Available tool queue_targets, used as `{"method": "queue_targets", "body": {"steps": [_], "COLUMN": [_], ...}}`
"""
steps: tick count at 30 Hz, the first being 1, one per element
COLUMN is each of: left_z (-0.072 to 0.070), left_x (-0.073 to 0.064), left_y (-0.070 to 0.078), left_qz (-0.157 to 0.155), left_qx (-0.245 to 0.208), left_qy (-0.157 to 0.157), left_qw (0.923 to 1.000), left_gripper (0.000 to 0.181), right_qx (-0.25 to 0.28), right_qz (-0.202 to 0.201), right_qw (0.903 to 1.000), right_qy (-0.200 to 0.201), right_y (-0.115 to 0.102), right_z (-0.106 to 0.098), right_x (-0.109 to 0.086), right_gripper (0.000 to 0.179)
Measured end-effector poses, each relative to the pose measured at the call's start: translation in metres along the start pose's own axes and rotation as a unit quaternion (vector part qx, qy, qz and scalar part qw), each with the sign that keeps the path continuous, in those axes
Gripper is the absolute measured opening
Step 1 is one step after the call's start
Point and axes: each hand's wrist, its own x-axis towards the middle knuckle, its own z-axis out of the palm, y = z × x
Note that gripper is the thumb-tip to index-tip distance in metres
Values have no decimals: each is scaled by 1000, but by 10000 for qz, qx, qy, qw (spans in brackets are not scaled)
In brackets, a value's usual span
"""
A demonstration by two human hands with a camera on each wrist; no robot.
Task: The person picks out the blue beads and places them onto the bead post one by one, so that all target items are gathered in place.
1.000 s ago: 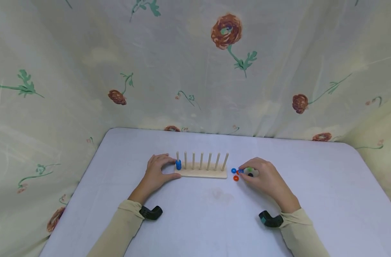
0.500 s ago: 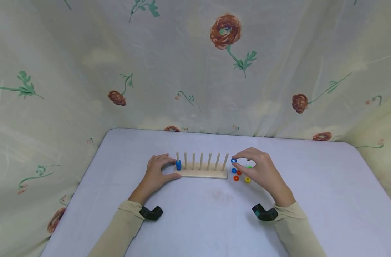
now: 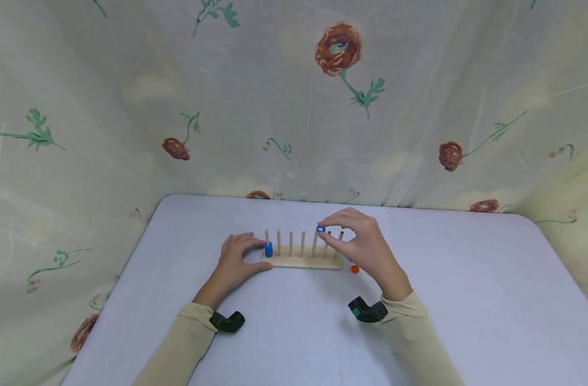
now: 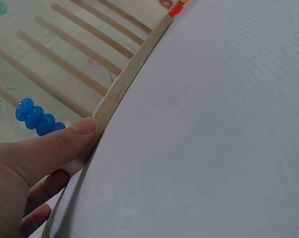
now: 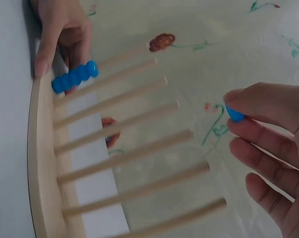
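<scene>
A wooden peg rack (image 3: 303, 262) with a row of upright pegs lies on the table. Its leftmost peg carries a stack of several blue rings (image 5: 75, 77). My left hand (image 3: 236, 258) grips the rack's left end, the thumb (image 4: 65, 141) against the front edge and the fingers behind. Above the right half of the rack, my right hand (image 3: 364, 242) pinches a single blue ring (image 3: 320, 229) between thumb and forefinger. In the right wrist view that ring (image 5: 235, 113) is partly covered by the fingertips, apart from the pegs.
An orange-red ring (image 3: 355, 269) lies just off the rack's right end; other loose rings there are mostly hidden by my right hand. The white table (image 3: 284, 332) ends at the back against a flowered curtain (image 3: 255, 107). Black wrist devices sit on both sleeves.
My right hand has lifted the blue ring from the loose rings and carried it left, over the rack's right-hand pegs. The left hand stays in place on the rack.
</scene>
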Motion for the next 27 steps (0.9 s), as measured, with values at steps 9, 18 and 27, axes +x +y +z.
{"method": "queue_targets", "body": {"steps": [9, 18, 27], "left_z": [2, 3, 2], "left_x": [0, -1, 1], "left_y": [-1, -3, -3], "left_qz": [35, 105, 81], "left_qx": [92, 123, 107], "left_qy": [-5, 10, -6], "left_qw": [10000, 9999, 9999], "left_gripper": [56, 55, 57], "right_qx": [148, 95, -331], "right_qz": [438, 575, 461], "right_qw": [9973, 9944, 9968], "right_qy": [-569, -882, -569], "right_y": [-19, -29, -33], "right_z": [32, 59, 81], "right_x": [22, 38, 42], "right_gripper": [17, 18, 17]}}
